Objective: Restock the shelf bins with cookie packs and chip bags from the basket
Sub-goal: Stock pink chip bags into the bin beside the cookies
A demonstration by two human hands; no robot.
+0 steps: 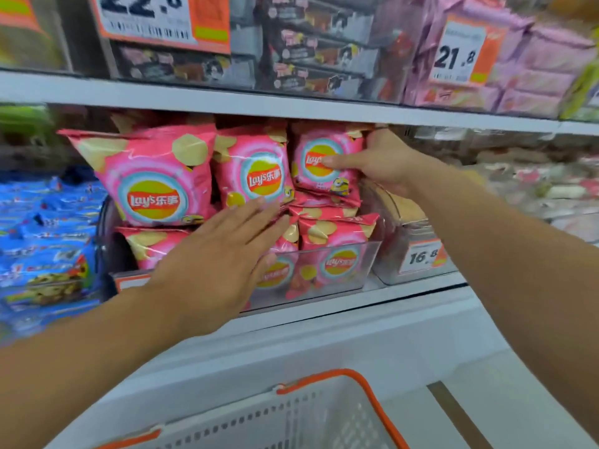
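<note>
Store shelving fills the view, with a white shelf edge [291,106] above a clear plastic bin [340,280] packed with pink chip bags. 6 of these bags show at least in part: 3 stand upright in a row on top, logos facing out and long axes roughly vertical, the left one [152,179] leaning left, the middle one [256,173] nearly straight, the right one [324,163] tipped slightly right. Below them lie 3 more [337,254], partly seen through the bin's front wall, also facing out.

Right hand [382,160] grips the upper right bag, thumb pressed across its front over the logo and fingers wrapped behind its right edge. Left hand [220,254] is flat and open, fingers straight and together, palm toward the bags, fingertips touching the lower edge of the middle bag.

Blue cookie packs [48,241] are stacked left of the bin. Pink packs [534,72] and dark packs [324,59] sit on the shelf above, behind 2 orange price tags [460,53]. 1 white basket [308,422] with orange handles sits at the bottom, just beneath the arms.
</note>
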